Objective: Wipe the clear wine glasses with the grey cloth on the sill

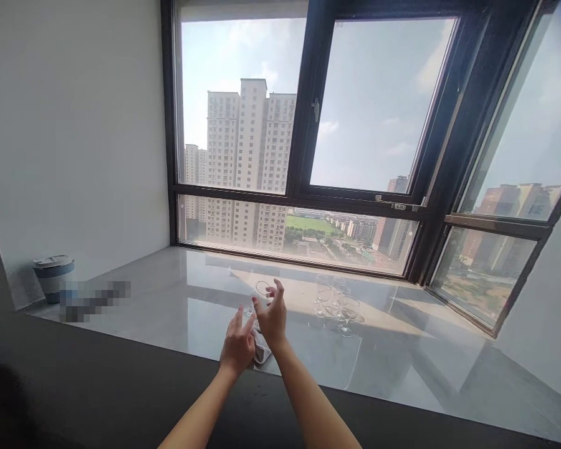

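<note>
Observing the head view: right hand (272,315), fingers spread and unclenched, brushes a wine glass (262,291) on the sill (168,299). Left hand (237,344), at seven o'clock, adjoins a cloth (262,354); grip indeterminate. Spare glasses (337,304) at three o'clock, probably parked clear.

Left forearm (201,405) and right forearm (308,399) bare, uncovered as far as they show. Left hand (237,346) and right hand (272,318) bare too. Slim wrists, slender fingers.
</note>
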Tool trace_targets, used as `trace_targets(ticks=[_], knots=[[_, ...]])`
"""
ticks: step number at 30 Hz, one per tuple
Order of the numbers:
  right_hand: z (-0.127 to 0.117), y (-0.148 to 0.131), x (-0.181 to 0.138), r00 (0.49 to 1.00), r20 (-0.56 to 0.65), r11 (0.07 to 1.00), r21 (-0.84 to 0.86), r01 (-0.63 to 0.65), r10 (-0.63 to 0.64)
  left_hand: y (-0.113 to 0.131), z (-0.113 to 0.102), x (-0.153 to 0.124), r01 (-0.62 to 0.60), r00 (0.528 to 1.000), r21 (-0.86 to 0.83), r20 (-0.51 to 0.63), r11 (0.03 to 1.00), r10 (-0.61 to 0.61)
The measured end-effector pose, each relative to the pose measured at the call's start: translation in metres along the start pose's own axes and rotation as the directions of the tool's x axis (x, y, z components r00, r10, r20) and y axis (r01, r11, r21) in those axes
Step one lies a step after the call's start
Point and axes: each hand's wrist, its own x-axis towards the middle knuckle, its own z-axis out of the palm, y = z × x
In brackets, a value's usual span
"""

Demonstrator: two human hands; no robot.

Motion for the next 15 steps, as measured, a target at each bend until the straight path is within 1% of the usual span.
trace_targets(ticks=[4, 7, 9, 11, 13, 15], knots=[[-0.016, 0.011, 0.011, 0.987, -0.097, 0.989, 0.087, -0.120, 0.129, 0.000, 0.000, -0.004, -0.045, 0.999, -0.033, 0.025, 0.998, 0.046], [-0.029, 0.019, 0.023, 0.971, -0.177, 0.986, 0.073, -0.149, 0.160, -0.004, 0.004, -0.005, -0.090, 0.994, -0.065, 0.063, 0.994, 0.094], [-0.042, 0.028, 0.032, 0.962, -0.236, 0.988, -0.034, -0.151, 0.139, -0.007, 0.007, -0.005, -0.087, 0.992, -0.079, 0.083, 0.993, 0.093], [-0.059, 0.042, 0.038, 0.960, -0.262, 0.967, -0.200, -0.159, 0.103, -0.008, 0.008, -0.004, -0.070, 0.993, -0.090, 0.089, 0.993, 0.078], [-0.079, 0.060, 0.041, 0.963, -0.251, 0.917, -0.351, -0.188, 0.102, -0.008, 0.008, -0.003, -0.048, 0.995, -0.100, 0.076, 0.994, 0.056], [-0.098, 0.080, 0.040, 0.965, -0.225, 0.865, -0.450, -0.223, 0.132, -0.007, 0.007, -0.002, -0.023, 0.998, -0.104, 0.056, 0.994, 0.029]])
